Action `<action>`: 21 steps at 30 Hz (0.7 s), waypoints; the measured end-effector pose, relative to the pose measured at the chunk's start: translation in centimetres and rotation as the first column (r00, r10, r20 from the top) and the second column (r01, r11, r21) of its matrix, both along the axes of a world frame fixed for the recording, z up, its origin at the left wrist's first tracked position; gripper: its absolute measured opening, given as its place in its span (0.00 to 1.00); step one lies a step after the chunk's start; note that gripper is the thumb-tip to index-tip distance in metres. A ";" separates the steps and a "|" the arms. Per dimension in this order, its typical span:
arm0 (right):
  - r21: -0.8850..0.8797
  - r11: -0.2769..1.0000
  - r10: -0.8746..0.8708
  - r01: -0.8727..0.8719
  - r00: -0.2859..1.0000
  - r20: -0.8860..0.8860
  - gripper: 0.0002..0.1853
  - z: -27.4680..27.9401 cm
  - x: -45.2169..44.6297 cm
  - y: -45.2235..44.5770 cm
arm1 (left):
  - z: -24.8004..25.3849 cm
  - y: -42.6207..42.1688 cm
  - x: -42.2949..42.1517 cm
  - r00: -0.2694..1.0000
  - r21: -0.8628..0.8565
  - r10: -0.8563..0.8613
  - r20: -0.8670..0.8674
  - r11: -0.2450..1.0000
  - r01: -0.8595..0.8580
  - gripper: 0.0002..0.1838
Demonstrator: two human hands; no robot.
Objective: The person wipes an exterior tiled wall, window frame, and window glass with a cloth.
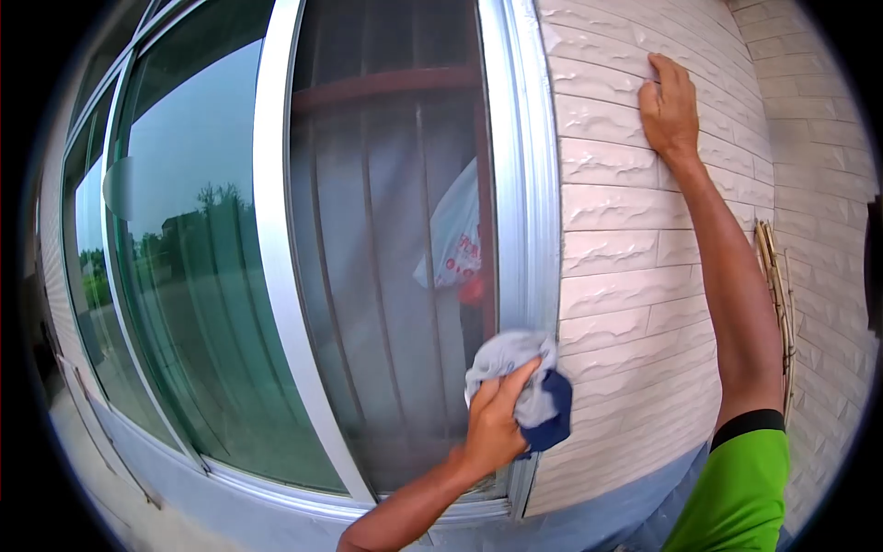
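My left hand (497, 425) is closed around a bunched cloth (548, 405), grey with a dark navy part. The cloth lies against the lower right side of the silver window frame (529, 230), partly over the edge of the screened pane (386, 276). Higher up on the right, my right hand (670, 109) rests on the cream tiled wall (607, 216). Its fingers are slightly bent and it holds nothing.
Left of the screen is a sliding glass pane (207, 304) reflecting sky and trees. Vertical bars and a white plastic bag (455, 239) with red print show behind the screen. Thin sticks (782, 294) lean in the wall corner at right.
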State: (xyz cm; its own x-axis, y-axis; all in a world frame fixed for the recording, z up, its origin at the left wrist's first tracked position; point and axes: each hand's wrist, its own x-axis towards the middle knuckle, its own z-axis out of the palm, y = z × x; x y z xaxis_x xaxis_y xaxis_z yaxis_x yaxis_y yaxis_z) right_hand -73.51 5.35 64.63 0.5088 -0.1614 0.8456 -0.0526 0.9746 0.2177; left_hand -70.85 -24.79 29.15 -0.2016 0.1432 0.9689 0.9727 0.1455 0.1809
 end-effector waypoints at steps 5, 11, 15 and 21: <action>0.014 0.999 0.042 -0.042 0.999 0.002 0.22 -0.4 0.2 -0.2 | 11.4 2.8 -2.3 0.934 0.060 0.173 -0.312 0.985 -0.162 0.34; 0.038 0.998 0.050 -0.050 0.999 -0.009 0.22 -0.4 0.2 0.1 | 27.1 3.7 -2.6 0.743 0.244 0.422 -0.520 0.907 -0.344 0.29; -0.047 0.998 0.036 -0.032 0.997 0.075 0.23 -0.9 0.7 -0.2 | 31.4 3.3 -2.7 0.794 0.299 0.413 -0.446 0.905 -0.303 0.27; 0.034 0.999 0.001 0.001 0.999 -0.050 0.20 -0.2 -0.8 0.7 | 20.4 2.9 -3.6 0.878 0.232 0.208 -0.431 0.966 -0.115 0.29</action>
